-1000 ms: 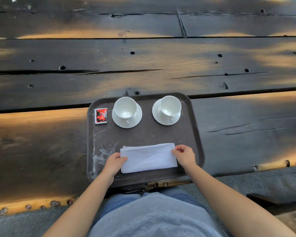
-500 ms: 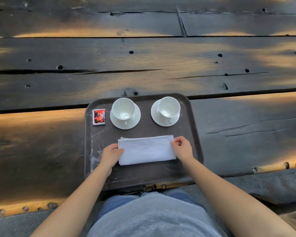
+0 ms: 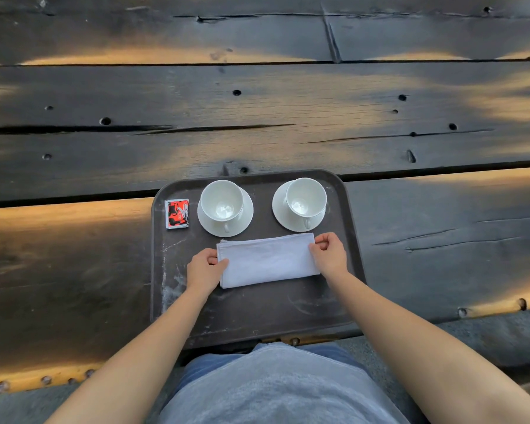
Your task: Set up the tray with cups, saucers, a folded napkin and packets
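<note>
Head view: a folded white napkin (image 3: pixel 268 260) lies on a dark tray (image 3: pixel 257 313), just in front of two white cups on saucers. The left hand (image 3: pixel 204 270) pinches the napkin's left end, thumb on top and fingers curled at the edge. The right hand (image 3: pixel 329 255) pinches the right end, fingers bent close together. The left cup (image 3: pixel 222 200) and right cup (image 3: pixel 306 197) stand upright, each on its saucer (image 3: pixel 210 226). A red packet (image 3: pixel 177 213) lies flat beside the left saucer. The tray rests on a dark plank table (image 3: pixel 257 117).
</note>
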